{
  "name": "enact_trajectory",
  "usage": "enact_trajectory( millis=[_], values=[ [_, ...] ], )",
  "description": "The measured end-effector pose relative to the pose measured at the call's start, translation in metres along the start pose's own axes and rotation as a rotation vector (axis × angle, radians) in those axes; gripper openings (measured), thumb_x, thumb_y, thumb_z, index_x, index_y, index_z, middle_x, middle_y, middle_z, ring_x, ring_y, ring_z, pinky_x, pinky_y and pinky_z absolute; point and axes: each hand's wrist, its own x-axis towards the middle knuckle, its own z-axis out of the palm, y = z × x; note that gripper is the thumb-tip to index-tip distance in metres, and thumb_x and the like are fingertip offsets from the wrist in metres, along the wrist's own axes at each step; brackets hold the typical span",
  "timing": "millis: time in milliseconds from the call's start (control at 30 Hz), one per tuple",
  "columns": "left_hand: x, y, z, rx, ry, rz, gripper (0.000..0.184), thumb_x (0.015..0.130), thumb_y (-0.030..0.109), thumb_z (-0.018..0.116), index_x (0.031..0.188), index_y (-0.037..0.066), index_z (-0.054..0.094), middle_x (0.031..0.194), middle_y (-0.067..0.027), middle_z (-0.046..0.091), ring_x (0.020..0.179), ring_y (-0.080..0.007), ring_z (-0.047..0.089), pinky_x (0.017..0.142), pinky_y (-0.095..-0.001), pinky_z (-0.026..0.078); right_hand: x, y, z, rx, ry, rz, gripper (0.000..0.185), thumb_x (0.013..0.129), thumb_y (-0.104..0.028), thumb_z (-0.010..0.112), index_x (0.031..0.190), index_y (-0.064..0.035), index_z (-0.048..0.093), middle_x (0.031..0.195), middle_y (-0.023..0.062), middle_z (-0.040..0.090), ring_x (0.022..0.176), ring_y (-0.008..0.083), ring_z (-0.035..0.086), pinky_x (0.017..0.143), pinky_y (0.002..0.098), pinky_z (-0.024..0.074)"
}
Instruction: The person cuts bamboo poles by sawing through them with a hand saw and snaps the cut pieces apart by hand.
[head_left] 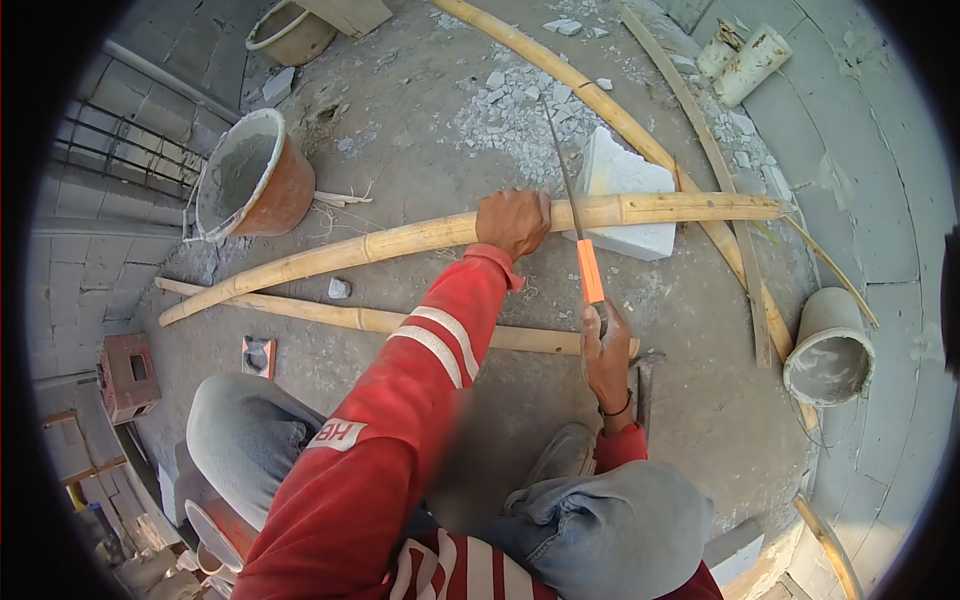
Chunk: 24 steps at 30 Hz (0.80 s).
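Observation:
My left hand (513, 222) is closed over a thick bamboo pole (400, 240), which slants across the floor in front of me. The pole's right part rests on a white block (628, 180) with a broken top edge. In my right hand (606, 352) is a hand saw (590, 272), gripped by its orange and black handle. Its thin blade points away from me and crosses the pole just right of my left hand. How deep the blade sits in the bamboo cannot be made out. A second, thinner bamboo pole (370, 320) lies nearer to me.
White rubble (520, 120) is scattered beyond the block. Another long bamboo pole (620, 120) and a wooden strip (690, 100) lie at the right. A mortar-stained bucket (270, 190) stands left, a grey bucket (832, 350) right. A hammer (645, 385) lies by my right wrist.

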Motion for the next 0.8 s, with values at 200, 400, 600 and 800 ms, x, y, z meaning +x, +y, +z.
enact_trajectory(
  millis=[200,400,600,800],
  values=[
    [-0.008,0.004,-0.002,-0.066,0.023,-0.103,0.050,0.103,0.036,0.048,0.072,0.005,0.071,0.073,-0.0235,0.070,0.066,-0.0423,0.069,0.062,-0.0508,0.055,-0.096,0.019,-0.047,0.173,-0.193,0.290,0.028,0.104,-0.022,0.054,0.104,0.0052,0.061,0.066,0.0099,0.051,0.061,0.0156,0.050,0.059,0.0339,0.0421],
    [0.015,-0.005,-0.012,-0.056,0.024,-0.159,0.053,0.103,0.038,0.048,0.071,0.003,0.071,0.073,-0.0252,0.070,0.066,-0.0426,0.069,0.063,-0.0504,0.055,0.007,0.017,0.008,0.090,0.054,-0.174,0.035,0.106,-0.031,0.055,0.100,0.0032,0.061,0.065,0.0022,0.048,0.058,0.0096,0.045,0.053,0.0299,0.0364],
    [0.001,-0.015,-0.017,-0.107,0.006,-0.146,0.054,0.104,0.042,0.048,0.073,0.005,0.072,0.072,-0.0231,0.070,0.067,-0.0398,0.070,0.063,-0.0487,0.056,-0.065,0.048,-0.033,0.400,0.007,-0.048,0.046,0.105,-0.048,0.053,0.103,-0.0018,0.054,0.066,-0.0048,0.042,0.054,0.0046,0.037,0.049,0.0230,0.0283],
    [-0.017,-0.003,-0.066,-0.240,-0.015,-0.168,0.076,0.086,0.073,0.058,0.082,-0.001,0.074,0.080,-0.0241,0.071,0.079,-0.0398,0.071,0.075,-0.0480,0.056,-0.098,0.038,-0.061,-0.168,0.402,-0.162,0.054,0.095,-0.045,0.065,0.103,0.0079,0.059,0.082,0.0147,0.066,0.075,0.0275,0.065,0.066,0.0403,0.0493]
  ],
)
